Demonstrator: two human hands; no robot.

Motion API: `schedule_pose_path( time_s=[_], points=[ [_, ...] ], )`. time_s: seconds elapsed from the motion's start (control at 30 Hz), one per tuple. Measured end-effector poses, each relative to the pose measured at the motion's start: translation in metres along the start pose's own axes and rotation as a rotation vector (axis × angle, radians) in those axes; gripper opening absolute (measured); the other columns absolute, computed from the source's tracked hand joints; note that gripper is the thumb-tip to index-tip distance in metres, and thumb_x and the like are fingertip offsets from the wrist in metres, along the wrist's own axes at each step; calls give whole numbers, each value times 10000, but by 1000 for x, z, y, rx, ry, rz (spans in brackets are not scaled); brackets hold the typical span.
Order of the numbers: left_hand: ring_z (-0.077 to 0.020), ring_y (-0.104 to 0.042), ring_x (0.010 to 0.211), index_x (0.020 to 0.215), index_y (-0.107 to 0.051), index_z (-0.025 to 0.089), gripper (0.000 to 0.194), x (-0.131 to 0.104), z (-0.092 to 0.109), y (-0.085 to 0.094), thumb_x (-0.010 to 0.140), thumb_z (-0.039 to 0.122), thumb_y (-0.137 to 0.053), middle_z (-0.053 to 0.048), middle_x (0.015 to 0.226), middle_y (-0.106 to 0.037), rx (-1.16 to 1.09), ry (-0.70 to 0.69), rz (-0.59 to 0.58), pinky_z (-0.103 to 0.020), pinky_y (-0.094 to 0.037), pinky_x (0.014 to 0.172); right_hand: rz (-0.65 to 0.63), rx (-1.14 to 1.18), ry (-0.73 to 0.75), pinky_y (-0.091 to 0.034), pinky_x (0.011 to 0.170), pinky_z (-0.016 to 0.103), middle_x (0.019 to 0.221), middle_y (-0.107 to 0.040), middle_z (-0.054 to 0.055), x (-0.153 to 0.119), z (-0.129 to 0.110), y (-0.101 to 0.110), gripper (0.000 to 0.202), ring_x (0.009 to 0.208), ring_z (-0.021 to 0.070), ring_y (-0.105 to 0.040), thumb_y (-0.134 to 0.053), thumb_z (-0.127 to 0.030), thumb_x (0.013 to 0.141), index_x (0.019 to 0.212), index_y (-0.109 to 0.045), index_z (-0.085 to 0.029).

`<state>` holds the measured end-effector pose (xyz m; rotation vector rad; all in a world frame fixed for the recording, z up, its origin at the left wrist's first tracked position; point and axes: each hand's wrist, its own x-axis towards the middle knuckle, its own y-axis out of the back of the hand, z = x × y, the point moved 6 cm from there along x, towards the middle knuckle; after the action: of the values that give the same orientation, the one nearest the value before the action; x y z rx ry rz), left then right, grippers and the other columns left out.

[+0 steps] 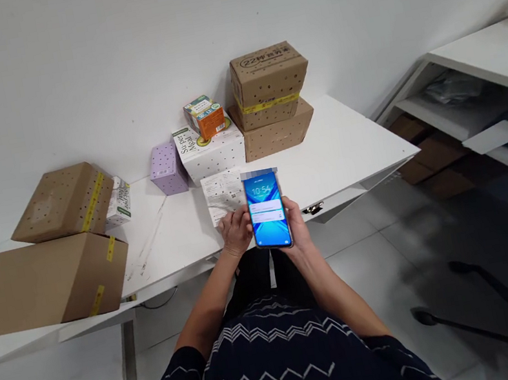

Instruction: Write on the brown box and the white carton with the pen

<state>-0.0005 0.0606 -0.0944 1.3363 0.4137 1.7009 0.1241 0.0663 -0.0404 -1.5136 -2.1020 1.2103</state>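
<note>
A phone with a lit blue screen showing 10:54 is held upright in front of my body, near the table's front edge. My right hand grips its right side and lower corner, the thumb along the edge. My left hand is at the phone's left edge with its fingers curled; whether it bears any of the phone's weight is unclear. Just behind my left hand a white printed box lies on the white table, partly hidden by the phone.
Behind stand a purple box, a white box with an orange-green box on top, and two stacked cartons. More cartons stand left. Right are a shelf unit and dark chair legs.
</note>
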Motion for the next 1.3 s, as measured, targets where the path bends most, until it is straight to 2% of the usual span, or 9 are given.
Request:
schedule_pose_path(
  time_s=[0.13, 0.2, 0.37, 0.57, 0.8, 0.97, 1.07, 1.17, 1.3],
  points=[
    [-234, -611, 984, 1077, -724, 284, 192, 3, 3, 1, 925, 297, -608, -62, 1030, -731, 65, -74, 78, -393, -365, 876, 455, -526, 369, -534, 786, 345, 1053, -684, 55, 6, -50, 65, 568, 890, 209, -643, -605, -572, 782, 1226, -600, -217],
    [-235, -609, 965, 1074, -730, 283, 194, 4, 5, 3, 921, 276, -612, -59, 1017, -733, 92, -103, 106, -387, -345, 851, 598, -917, 435, -499, 860, 387, 1014, -670, 63, 12, -71, 91, 603, 904, 220, -612, -596, -540, 804, 1303, -573, -202],
    [-225, -615, 924, 1066, -728, 274, 187, 4, 15, 10, 910, 256, -627, -40, 989, -748, 168, -195, 207, -384, -323, 830, 625, -1624, 437, -402, 974, 496, 1161, -620, 206, 44, -89, 125, 670, 1086, 342, -534, -583, -454, 803, 1373, -521, -106],
    [-223, -634, 905, 1043, -723, 275, 168, 3, 16, 11, 907, 255, -627, -35, 986, -756, 194, -211, 214, -393, -325, 818, 569, -1994, 365, -400, 940, 518, 1271, -562, 244, 77, -78, 134, 655, 1106, 391, -494, -588, -422, 822, 1401, -497, -129],
    [-228, -638, 905, 1063, -719, 275, 185, 6, 15, 13, 914, 258, -610, -52, 978, -749, 96, -178, 189, -389, -365, 817, 482, -1929, 497, -378, 1018, 534, 1386, -516, 259, 62, -76, 106, 541, 1275, 400, -425, -555, -438, 894, 1311, -585, -95],
    [-243, -618, 1084, 1203, -649, 228, 299, 0, 13, 45, 919, 256, -562, -111, 1126, -700, -49, -176, 203, -400, -432, 945, 275, -1634, 488, -475, 875, 376, 1097, -693, 174, 35, -48, 54, 477, 888, 255, -638, -377, -444, 990, 1204, -657, -123],
    [-268, -589, 1130, 1261, -600, 166, 390, -2, -21, 70, 953, 379, -491, -166, 1155, -663, -67, 123, 263, -454, -422, 1003, 229, -1621, 396, -459, 841, 335, 1075, -708, 149, 31, -30, 33, 458, 884, 243, -653, -389, -463, 993, 1187, -652, -142],
    [-299, -592, 1095, 1156, -652, 174, 509, -2, -57, 65, 978, 540, -346, -166, 1065, -678, -124, 461, 41, -518, -404, 1006, 204, -1670, 224, -438, 783, 308, 1011, -717, 154, 35, -14, 22, 451, 917, 260, -660, -390, -480, 995, 1176, -618, -135],
    [-288, -620, 1004, 958, -686, 210, 529, -1, -61, 54, 966, 598, -327, -108, 891, -691, -280, 596, -130, -505, -439, 978, 219, -1651, 126, -409, 687, 298, 871, -700, 127, 34, 0, 15, 380, 808, 259, -655, -367, -464, 995, 1066, -579, -157]
  ],
)
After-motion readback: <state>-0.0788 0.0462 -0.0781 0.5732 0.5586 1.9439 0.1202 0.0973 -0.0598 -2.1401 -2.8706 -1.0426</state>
